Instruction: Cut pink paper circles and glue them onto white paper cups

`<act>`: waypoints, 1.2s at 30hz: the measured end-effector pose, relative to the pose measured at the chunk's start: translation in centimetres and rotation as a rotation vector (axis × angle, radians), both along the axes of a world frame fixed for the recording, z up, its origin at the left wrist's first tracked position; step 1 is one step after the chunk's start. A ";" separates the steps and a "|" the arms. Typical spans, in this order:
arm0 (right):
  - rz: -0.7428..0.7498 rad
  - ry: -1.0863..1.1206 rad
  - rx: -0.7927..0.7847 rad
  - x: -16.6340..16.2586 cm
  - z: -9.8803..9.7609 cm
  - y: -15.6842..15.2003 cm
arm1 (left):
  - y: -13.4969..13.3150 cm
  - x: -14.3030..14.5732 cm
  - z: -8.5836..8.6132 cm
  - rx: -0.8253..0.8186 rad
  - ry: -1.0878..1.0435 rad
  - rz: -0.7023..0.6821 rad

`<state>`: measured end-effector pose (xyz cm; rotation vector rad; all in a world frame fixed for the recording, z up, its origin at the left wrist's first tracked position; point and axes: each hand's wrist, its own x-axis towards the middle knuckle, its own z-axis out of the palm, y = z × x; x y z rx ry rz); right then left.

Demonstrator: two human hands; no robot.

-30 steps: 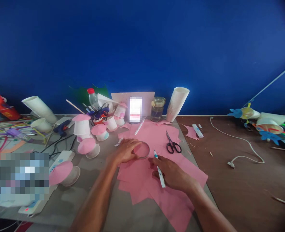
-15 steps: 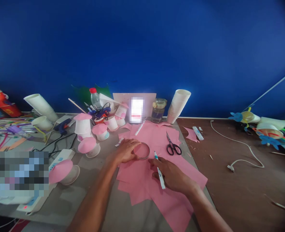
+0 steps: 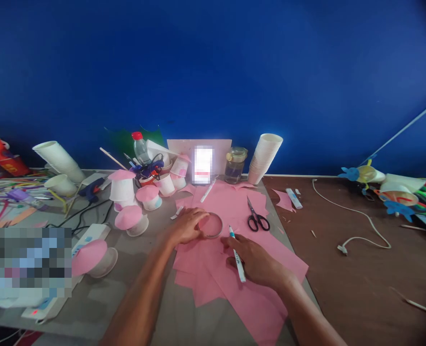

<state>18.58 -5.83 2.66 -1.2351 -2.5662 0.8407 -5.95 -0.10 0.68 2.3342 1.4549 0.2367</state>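
My left hand presses down on the left rim of a clear round ring lying on pink paper sheets, fingers curled on it. My right hand grips a white pen with a teal tip, its tip pointing at the ring's right edge. Black scissors lie just right of the ring on the pink paper.
Pink-topped white paper cups stand left of the paper. A tall stack of white cups, a glass jar, a lit phone and a bottle line the back. A glue gun, power strip and white cable lie around.
Only the head view has shifted slightly. Both hands stay on the ring and pen in the same places.
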 end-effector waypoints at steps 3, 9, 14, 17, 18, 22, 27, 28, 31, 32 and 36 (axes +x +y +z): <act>-0.003 -0.012 -0.002 0.0 0.1 0.0 | -0.1 0.0 0.0 0.007 -0.003 0.008; -0.012 -0.011 -0.021 0.0 0.5 -0.1 | 0.1 -0.2 -0.3 0.003 -0.003 -0.005; -0.013 -0.015 -0.034 0.0 0.5 0.0 | 0.1 -0.2 -0.3 -0.001 -0.008 0.001; -0.018 -0.014 -0.025 0.0 0.4 0.0 | 0.0 -0.2 -0.1 -0.013 -0.009 -0.004; -0.018 -0.013 -0.024 0.0 0.4 0.0 | 0.0 -0.2 0.0 -0.016 -0.009 -0.003; -0.015 -0.013 -0.032 0.0 0.5 -0.1 | 0.0 -0.2 -0.1 -0.014 -0.006 0.013; -0.020 -0.015 -0.020 0.0 0.6 -0.1 | 0.0 -0.3 -0.3 -0.004 -0.006 0.006; -0.017 -0.013 -0.021 0.0 0.5 -0.1 | 0.0 -0.3 -0.3 -0.004 -0.002 0.002; -0.011 -0.012 -0.016 0.0 0.4 0.0 | 0.0 -0.2 -0.2 0.006 0.012 -0.009; -0.011 -0.013 -0.012 -0.1 0.3 0.0 | 0.0 -0.2 -0.2 0.011 0.018 -0.014; -0.014 -0.009 -0.004 -0.1 0.1 0.0 | 0.0 -0.1 0.1 0.021 0.033 -0.043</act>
